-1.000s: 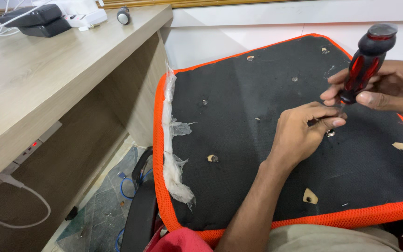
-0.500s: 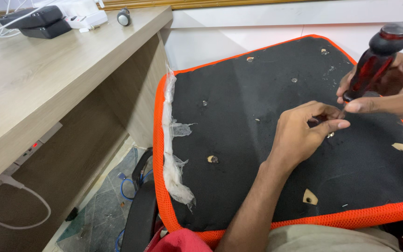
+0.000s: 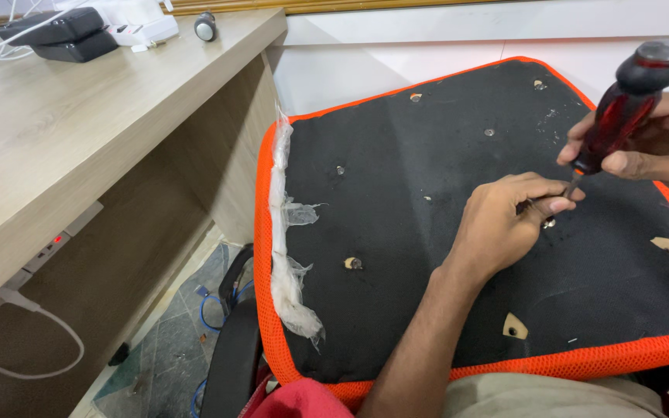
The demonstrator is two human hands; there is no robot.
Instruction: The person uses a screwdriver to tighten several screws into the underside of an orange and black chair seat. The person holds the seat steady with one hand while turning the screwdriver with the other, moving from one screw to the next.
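Black fabric edged in orange mesh covers the underside of an upturned seat cushion (image 3: 427, 232) lying across a person's lap, beside a wooden desk (image 3: 79, 139). The right hand (image 3: 660, 147) is clenched around the red-and-black handle of a screwdriver (image 3: 621, 101), held steeply tilted so that its shaft runs down and to the left of the grip towards a small metal fastener (image 3: 549, 223) set in the fabric. The left hand (image 3: 505, 220), just below and left of that grip, pinches its fingertips (image 3: 559, 205) together at the shaft's lower end, apparently to steady the tip over the fastener; whether they grasp the shaft itself or a loose screw cannot be told. Other fixing holes and torn patches dot the cushion farther from the hands, and a strip of clear plastic wrap (image 3: 284, 232) clings to its far left edge. Compared with half a second earlier, the handle has shifted only slightly, and the left fingertips have closed in nearer the tip, now drawn together at the shaft.
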